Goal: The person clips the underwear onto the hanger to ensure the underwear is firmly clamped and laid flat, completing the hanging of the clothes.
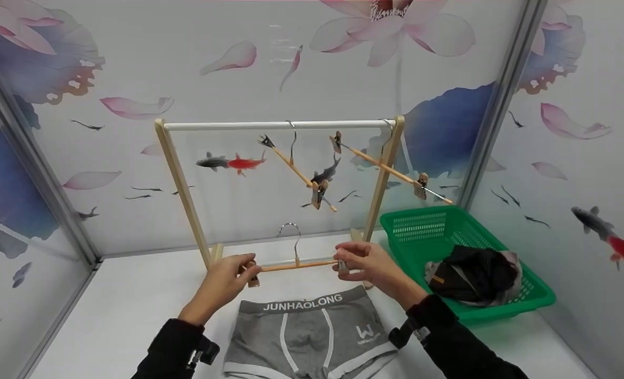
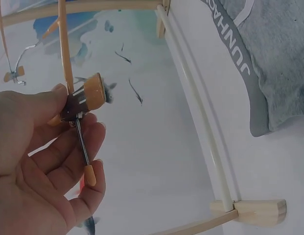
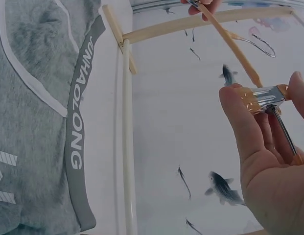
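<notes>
Between both hands a wooden clip hanger (image 1: pixel 298 265) with a metal hook is held level above the table. My left hand (image 1: pixel 227 284) pinches the clip (image 2: pixel 88 98) at its left end, thumb on one side and fingers behind. At the other end my right hand (image 1: pixel 367 266) grips the second clip (image 3: pixel 262 99) between thumb and fingers. Below the hanger, grey boxer briefs (image 1: pixel 309 337) lie flat on the white table (image 1: pixel 117 305), their lettered dark waistband toward the hanger. Neither clip touches the briefs.
A wooden rack with a white rail (image 1: pixel 227 126) stands behind the hands. Two more clip hangers hang on it, one mid-rail (image 1: pixel 293 167) and one at the right (image 1: pixel 390 169). To the right, a green basket (image 1: pixel 412 252) holds crumpled dark clothes (image 1: pixel 475 276). Printed walls enclose the table.
</notes>
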The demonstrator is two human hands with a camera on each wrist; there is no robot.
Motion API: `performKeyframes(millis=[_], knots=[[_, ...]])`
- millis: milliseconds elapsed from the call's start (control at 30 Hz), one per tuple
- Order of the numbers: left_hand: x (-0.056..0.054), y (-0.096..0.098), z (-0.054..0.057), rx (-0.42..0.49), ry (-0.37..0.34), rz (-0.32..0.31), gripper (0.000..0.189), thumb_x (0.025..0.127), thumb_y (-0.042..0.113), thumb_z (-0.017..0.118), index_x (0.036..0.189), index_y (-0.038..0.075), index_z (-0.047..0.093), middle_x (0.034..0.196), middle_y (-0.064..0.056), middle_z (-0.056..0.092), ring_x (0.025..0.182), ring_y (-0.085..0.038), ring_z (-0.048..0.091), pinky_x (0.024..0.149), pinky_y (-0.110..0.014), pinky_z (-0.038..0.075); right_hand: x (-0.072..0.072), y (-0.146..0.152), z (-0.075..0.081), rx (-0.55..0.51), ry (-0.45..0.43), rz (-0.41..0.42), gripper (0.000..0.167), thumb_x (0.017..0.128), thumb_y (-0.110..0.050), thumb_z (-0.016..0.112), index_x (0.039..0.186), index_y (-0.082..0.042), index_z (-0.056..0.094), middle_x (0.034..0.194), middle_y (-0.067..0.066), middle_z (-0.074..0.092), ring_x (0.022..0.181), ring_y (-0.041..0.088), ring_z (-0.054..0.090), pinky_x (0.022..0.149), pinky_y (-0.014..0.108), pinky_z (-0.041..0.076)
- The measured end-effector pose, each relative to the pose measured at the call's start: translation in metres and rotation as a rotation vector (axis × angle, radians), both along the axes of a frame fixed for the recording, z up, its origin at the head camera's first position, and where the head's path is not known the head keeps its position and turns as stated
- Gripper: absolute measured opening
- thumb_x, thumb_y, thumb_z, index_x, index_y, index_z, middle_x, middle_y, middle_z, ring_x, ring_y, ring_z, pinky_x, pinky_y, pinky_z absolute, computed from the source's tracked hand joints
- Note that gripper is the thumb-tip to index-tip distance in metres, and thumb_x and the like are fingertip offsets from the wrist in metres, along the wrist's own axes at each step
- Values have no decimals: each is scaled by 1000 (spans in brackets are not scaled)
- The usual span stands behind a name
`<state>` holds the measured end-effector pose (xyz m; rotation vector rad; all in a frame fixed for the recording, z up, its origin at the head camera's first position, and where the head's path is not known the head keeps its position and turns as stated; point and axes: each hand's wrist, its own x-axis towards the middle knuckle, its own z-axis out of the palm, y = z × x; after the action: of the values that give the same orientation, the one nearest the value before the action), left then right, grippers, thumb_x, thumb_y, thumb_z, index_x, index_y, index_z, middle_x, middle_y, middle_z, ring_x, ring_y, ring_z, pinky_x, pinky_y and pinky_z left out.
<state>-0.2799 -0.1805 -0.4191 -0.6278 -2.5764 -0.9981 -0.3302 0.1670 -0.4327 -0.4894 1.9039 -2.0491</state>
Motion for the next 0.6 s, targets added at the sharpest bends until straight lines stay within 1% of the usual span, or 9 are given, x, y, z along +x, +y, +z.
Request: performKeyframes(millis=[67,167,233,333,400,467,500,533,600], knots=[[-3,3,-3,2,-7,5,28,100,15,66,121,-4,70,85,4,72,83,-20,73,83,-47,56,-3,2,-5,-32,-29,-46,44,97,-25,71,130,3,59,114,17,64,102,29,69,87,47,57],[-9,6,-7,7,-32,3,31,101,15,64,124,-6,68,90,-1,73,93,-26,72,86,-49,55,-8,4,-12,-80,-83,-93,40,97,-24,72,125,2,62,111,16,63,100,30,69,86,47,57],[-13,8,-9,15,-47,-11,32,102,13,62,125,-9,66,92,-5,74,93,-27,71,86,-50,55,-11,5,-16,-106,-123,-109,39,97,-23,72,125,3,61,112,17,63,100,31,70,86,46,58],[-18,11,-12,6,-62,-22,30,103,10,59,124,-10,66,91,-8,73,84,-21,67,83,-47,54,-14,7,-23,-137,-160,-131,45,98,-22,71,131,4,56,115,17,63,99,30,70,84,43,59],[-22,13,-15,-9,-63,-28,26,103,9,58,120,-7,68,86,-6,72,73,-14,60,75,-39,52,-16,8,-26,-162,-178,-151,49,99,-19,70,137,5,51,117,15,63,98,28,71,83,41,59],[-26,14,-20,-24,-69,-39,21,104,9,57,111,-4,71,78,-3,67,63,-10,49,66,-33,44,-17,9,-31,-182,-187,-163,52,99,-17,68,140,6,46,115,14,64,95,25,71,82,39,59],[-27,15,-22,-27,-70,-46,19,104,9,57,107,-2,72,74,-3,64,60,-9,44,63,-31,40,-18,9,-34,-186,-190,-168,52,100,-15,67,141,6,45,114,14,65,94,25,71,81,39,60],[-29,15,-26,-30,-72,-50,18,104,9,57,105,-2,72,72,-3,63,59,-9,42,62,-30,39,-19,9,-36,-189,-195,-173,52,100,-14,67,142,6,44,112,14,65,94,24,71,81,38,60],[-32,16,-33,-25,-83,-51,17,103,8,58,104,-2,72,72,-2,63,59,-9,43,63,-31,41,-20,9,-43,-182,-205,-179,51,101,-11,65,143,6,43,109,14,65,93,24,71,80,36,60]])
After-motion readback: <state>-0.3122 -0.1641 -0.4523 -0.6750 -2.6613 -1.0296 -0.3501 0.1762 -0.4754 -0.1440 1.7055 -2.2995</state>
